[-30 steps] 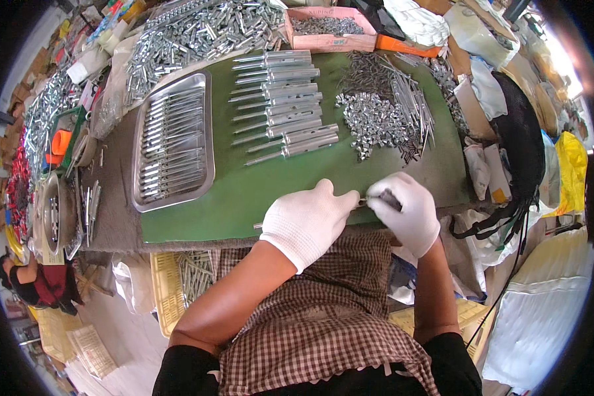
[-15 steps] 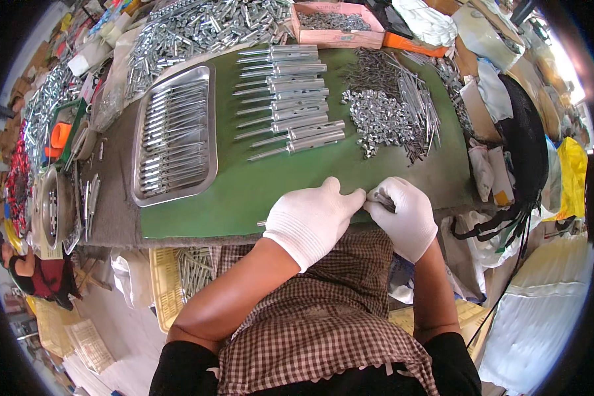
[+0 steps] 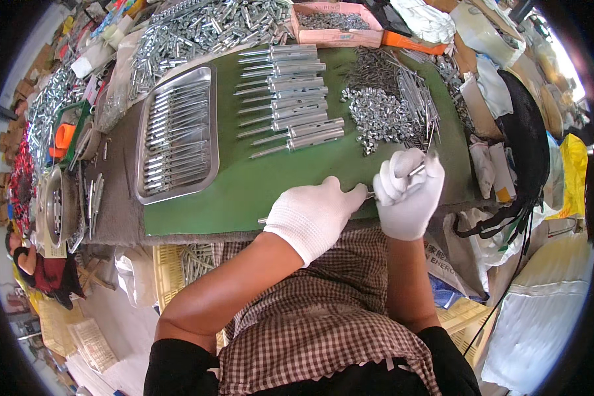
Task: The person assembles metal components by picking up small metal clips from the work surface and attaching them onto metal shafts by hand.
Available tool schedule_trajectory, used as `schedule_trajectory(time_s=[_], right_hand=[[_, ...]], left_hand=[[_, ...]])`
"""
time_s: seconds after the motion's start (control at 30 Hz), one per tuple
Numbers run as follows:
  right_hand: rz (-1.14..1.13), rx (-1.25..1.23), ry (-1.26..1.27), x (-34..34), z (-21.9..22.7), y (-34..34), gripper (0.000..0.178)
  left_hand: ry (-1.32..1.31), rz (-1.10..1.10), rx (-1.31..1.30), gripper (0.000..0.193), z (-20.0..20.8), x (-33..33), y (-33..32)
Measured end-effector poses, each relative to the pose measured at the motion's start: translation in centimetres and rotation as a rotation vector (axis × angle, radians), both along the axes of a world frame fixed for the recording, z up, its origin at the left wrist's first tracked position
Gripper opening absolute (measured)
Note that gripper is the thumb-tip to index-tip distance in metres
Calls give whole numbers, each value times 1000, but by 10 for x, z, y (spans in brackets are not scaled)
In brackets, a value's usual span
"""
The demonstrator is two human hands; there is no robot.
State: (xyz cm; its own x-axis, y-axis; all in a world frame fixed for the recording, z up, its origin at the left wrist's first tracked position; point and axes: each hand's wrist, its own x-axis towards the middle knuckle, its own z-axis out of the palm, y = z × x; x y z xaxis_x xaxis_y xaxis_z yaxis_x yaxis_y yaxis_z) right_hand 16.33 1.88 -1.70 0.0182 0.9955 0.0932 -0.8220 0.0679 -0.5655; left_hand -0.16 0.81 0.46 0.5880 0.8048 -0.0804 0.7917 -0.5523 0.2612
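Note:
Both my hands wear white knit gloves above the near edge of the green mat [image 3: 231,204]. My left hand [image 3: 313,214] is closed round a slim metal rod [image 3: 263,220], whose end sticks out by the wrist; most of it is hidden in the glove. Just to the right, my right hand [image 3: 409,198] is raised with curled fingers, gripping a short shiny metal piece [image 3: 416,169] between thumb and fingers. Beyond the hands lies a row of metal tubes with pointed rods [image 3: 303,125]. Small silver fittings [image 3: 379,119] are heaped on the right, beside long thin metal pins [image 3: 419,99].
A steel tray [image 3: 214,152] of metal rods stands left on the mat. Dark short pins [image 3: 373,69] lie behind the fittings. At the back are a pink box [image 3: 340,36] of small parts and a large heap of metal tubes [image 3: 204,33]. A black mesh bag [image 3: 525,145] hangs right.
My right hand has moved up and turned, fingers now raised, with a shiny metal piece showing in them. The left hand has stayed nearly in place.

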Motion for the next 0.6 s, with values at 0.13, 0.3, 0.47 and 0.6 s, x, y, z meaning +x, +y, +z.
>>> schedule_trajectory(time_s=[0.13,0.3,0.47,0.6], right_hand=[[-15,51,60,-4,-13,2,47],[-203,174,-418,-6,-20,-1,53],[-234,11,-357,0,-18,-1,57],[-58,25,-47,6,-21,6,51]], left_hand=[[23,-5,-1,32,5,3,0],[-34,-43,39,19,4,7,4],[104,-33,136,11,3,31,8],[-24,32,207,18,-5,-6,-6]])
